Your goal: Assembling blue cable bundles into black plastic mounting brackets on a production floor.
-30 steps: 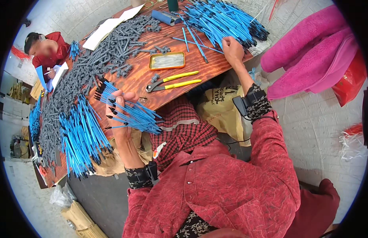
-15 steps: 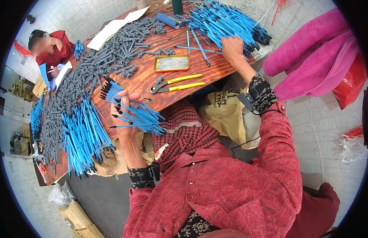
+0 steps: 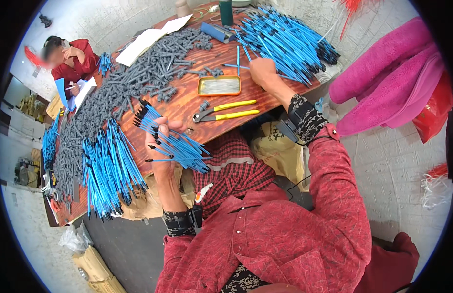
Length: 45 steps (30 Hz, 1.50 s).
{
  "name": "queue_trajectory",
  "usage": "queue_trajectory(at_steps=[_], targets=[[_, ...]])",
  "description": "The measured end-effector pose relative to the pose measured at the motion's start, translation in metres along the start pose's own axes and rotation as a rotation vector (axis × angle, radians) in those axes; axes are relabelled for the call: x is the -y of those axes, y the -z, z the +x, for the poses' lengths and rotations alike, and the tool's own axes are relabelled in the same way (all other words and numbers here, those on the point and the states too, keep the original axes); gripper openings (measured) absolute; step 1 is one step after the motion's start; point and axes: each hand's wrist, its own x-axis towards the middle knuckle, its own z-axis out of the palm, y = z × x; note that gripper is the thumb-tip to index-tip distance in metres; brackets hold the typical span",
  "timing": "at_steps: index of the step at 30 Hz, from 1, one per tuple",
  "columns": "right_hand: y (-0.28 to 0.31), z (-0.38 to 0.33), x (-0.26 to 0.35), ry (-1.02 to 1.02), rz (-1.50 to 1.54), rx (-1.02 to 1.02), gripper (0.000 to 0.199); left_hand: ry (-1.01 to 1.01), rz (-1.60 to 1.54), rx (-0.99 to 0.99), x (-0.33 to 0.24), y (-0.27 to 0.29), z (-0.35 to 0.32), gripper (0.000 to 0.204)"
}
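Many blue rods (image 3: pixel 184 148) fan from the left hand (image 3: pixel 162 131), clamped round them; well apart, the right hand (image 3: pixel 263 72) is at loose rods (image 3: pixel 238 59) on the tabletop (image 3: pixel 180 109), its grip unclear.

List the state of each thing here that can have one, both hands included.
Left hand, closed around a bunch of blue sticks
Right hand, fingers curled beside the large pile of blue sticks; whether it grips one is unclear
Yellow-handled pliers, lying flat, handles apart
Shallow tin, open, thin pins inside
Grey plastic pieces, heaped loose
Green container, upright
Pink cloth, in folds
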Motion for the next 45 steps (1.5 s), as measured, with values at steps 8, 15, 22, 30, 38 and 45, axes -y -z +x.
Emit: queue_trajectory(at_steps=[8, 15, 22, 30, 38, 45], targets=[[0.018, 0.015, -0.039, -0.248, 0.864, -0.041, 0.032, 0.019, -0.004, 0.009, -0.002, 0.003, 0.001, 0.029], [0.033, 0.006, -0.044, -0.221, 1.615, 0.399, 0.017, -0.013, 0.0, -0.005, -0.002, 0.001, -0.002, 0.03], [0.074, -0.033, -0.051, -0.252, 1.514, 0.328, 0.015, -0.022, 0.023, 0.006, 0.0, 0.001, -0.002, 0.03], [0.086, -0.072, -0.021, 0.036, 1.775, 0.341, 0.054, -0.049, -0.009, 0.031, 0.004, -0.001, 0.001, 0.027], [0.084, -0.096, -0.005, 0.063, 1.739, 0.329, 0.051, -0.047, 0.003, 0.002, 0.006, 0.001, -0.002, 0.025], [0.081, -0.135, -0.002, 0.269, 1.785, 0.55, 0.043, -0.037, -0.044, -0.058, 0.001, 0.001, -0.004, 0.026]])
